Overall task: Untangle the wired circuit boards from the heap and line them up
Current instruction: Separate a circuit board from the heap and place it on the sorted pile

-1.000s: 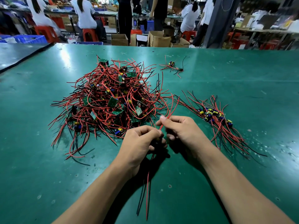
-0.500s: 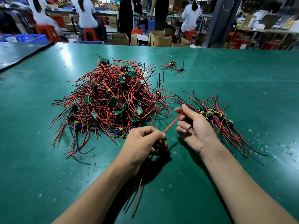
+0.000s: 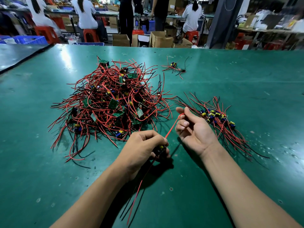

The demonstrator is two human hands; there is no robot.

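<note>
I log: left hand (image 3: 144,145), fingers curled tight round one circuit board (image 3: 160,148), lower centre of frame; right hand (image 3: 195,130), palm up, fingers half curled, thumb and forefinger pinching its red wire (image 3: 172,127); heap (image 3: 111,102) upper left; lined-up boards (image 3: 215,116) at right; green table (image 3: 246,79) beneath.

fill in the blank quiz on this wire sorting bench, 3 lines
1. The left hand grips a small board, and its ____ wire stretches up to the fingers of the right hand.
2. The tangled heap lies to the ____ of the lined-up boards.
3. Everything rests on a ____ table.

Missing words: red; left; green
</note>
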